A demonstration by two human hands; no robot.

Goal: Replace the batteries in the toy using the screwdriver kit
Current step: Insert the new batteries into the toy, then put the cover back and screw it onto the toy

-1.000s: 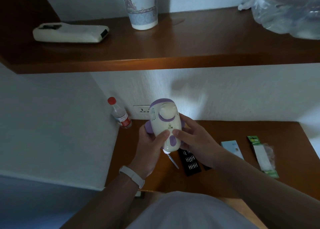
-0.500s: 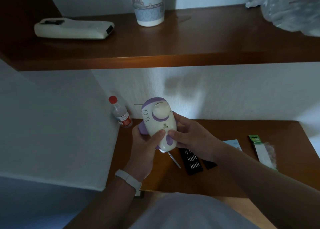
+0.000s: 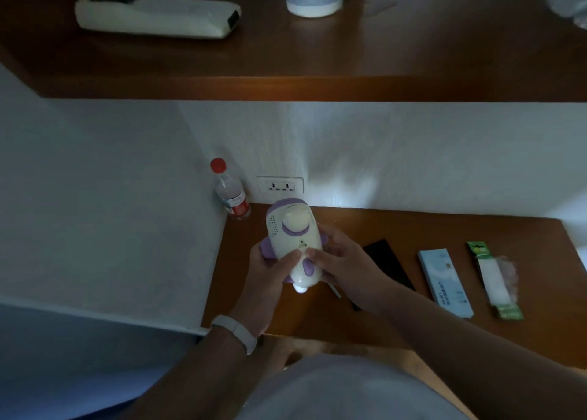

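Holding toy plane (image 3: 293,244) w/ both hands above worktop (image 3: 413,225): left hand (image 3: 270,281) grips its 9 o'clock side, right hand (image 3: 344,267) its 3 o'clock side, thumbs close together on the top face. Long axis runs 12–6. At toy plane's 5 o'clock lies screwdriver (image 3: 335,291), partly under right hand, so that hand's nearer. Count: 1 toy plane, 1 screwdriver, 1 black case (image 3: 389,265), 1 battery pack (image 3: 494,279).

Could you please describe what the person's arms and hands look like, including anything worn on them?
The left forearm and right forearm are bare, with no sleeves in sight. The left hand and right hand wear no gloves. A smooth, plain white band wraps the left wrist. In the dim light no rings can be made out.
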